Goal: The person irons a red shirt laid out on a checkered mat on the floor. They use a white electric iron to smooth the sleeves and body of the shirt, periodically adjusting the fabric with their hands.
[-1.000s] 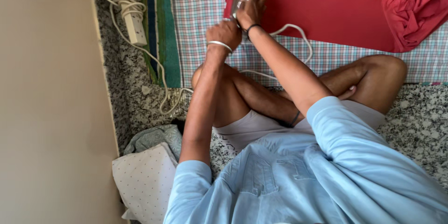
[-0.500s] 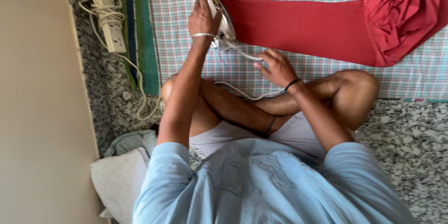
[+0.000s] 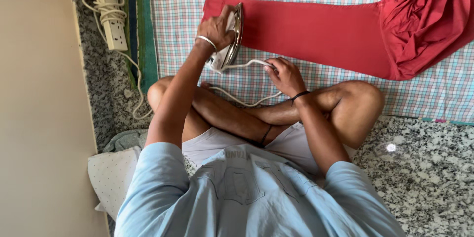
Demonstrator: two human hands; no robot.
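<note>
One iron (image 3: 231, 37), one red cloth (image 3: 316, 32), one power strip (image 3: 111, 12), two hands (image 3: 216, 27).

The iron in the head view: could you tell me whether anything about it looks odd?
Yes: the iron is tipped up on edge, soleplate facing sideways, in the left hand at the end of the red cloth. The right hand holds its white cord.

Seated cross-legged, the person extends the left arm forward, left hand (image 3: 216, 28) clenched in a firm grip, while the right hand (image 3: 285, 75), elbow bent, pinches closed with fingers curled just above the knee.
</note>
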